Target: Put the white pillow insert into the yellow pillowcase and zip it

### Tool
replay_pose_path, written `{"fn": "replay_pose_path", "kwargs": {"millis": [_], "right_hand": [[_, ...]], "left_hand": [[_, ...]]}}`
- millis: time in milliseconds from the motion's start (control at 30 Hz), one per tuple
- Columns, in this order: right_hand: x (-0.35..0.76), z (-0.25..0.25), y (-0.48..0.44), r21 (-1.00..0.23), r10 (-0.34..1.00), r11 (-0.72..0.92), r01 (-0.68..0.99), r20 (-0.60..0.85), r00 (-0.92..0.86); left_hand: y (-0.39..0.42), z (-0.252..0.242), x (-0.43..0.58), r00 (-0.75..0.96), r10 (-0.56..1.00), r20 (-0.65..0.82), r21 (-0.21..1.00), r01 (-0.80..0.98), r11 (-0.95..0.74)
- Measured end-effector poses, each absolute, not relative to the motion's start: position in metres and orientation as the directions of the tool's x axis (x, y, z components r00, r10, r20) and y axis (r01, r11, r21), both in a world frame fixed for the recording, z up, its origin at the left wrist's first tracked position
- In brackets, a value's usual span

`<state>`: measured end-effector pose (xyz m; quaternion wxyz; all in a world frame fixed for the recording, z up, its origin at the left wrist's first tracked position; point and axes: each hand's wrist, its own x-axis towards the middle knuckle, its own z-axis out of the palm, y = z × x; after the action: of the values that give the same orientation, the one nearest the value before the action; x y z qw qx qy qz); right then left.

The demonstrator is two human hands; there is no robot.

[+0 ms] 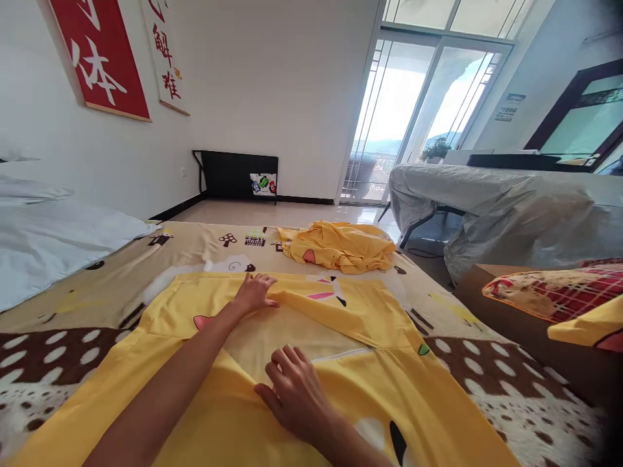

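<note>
A yellow duvet cover (195,389) with cartoon prints lies spread on the bed, its long opening gaping across the middle. Through the gap shows a paler inner layer (287,324), and a white strip runs along part of the near edge. My left hand (256,293) rests on the cover by the far edge of the opening, fingers extended and thumb apart. Closer to me, my right hand (296,392) has its fingers curled over the near edge, where the cloth is drawn toward me; the fingertips are partly hidden.
Beyond the cover lies a crumpled yellow cloth (341,246) on the patterned bed sheet (195,243). White bedding (58,233) is at left. To the right stand a brown box (516,324) with red checked fabric (559,292) and plastic-covered furniture (511,201).
</note>
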<state>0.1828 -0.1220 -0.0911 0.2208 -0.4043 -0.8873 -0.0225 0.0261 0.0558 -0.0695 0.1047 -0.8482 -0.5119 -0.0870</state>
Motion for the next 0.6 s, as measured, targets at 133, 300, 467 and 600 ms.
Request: {"fn": "replay_pose_path", "kwargs": {"millis": [133, 300, 467, 600], "right_hand": [[0.184, -0.099, -0.115, -0.326, 0.738, 0.674, 0.663, 0.341, -0.583], [0.182, -0.11, -0.109, -0.373, 0.728, 0.684, 0.627, 0.299, -0.616], [0.185, -0.117, -0.102, -0.337, 0.686, 0.726, 0.6, 0.303, -0.661], [0.192, -0.119, -0.099, -0.297, 0.657, 0.754, 0.586, 0.31, -0.687]], "left_hand": [[0.054, -0.062, -0.052, 0.197, 0.94, 0.278, -0.031, 0.98, -0.196], [0.021, -0.05, -0.184, -0.214, 0.93, 0.299, -0.013, 0.974, 0.228], [-0.051, -0.043, -0.307, -0.573, 0.756, 0.317, 0.139, 0.817, 0.56], [-0.113, -0.044, -0.379, -0.836, 0.464, 0.293, 0.397, 0.548, 0.736]]}}
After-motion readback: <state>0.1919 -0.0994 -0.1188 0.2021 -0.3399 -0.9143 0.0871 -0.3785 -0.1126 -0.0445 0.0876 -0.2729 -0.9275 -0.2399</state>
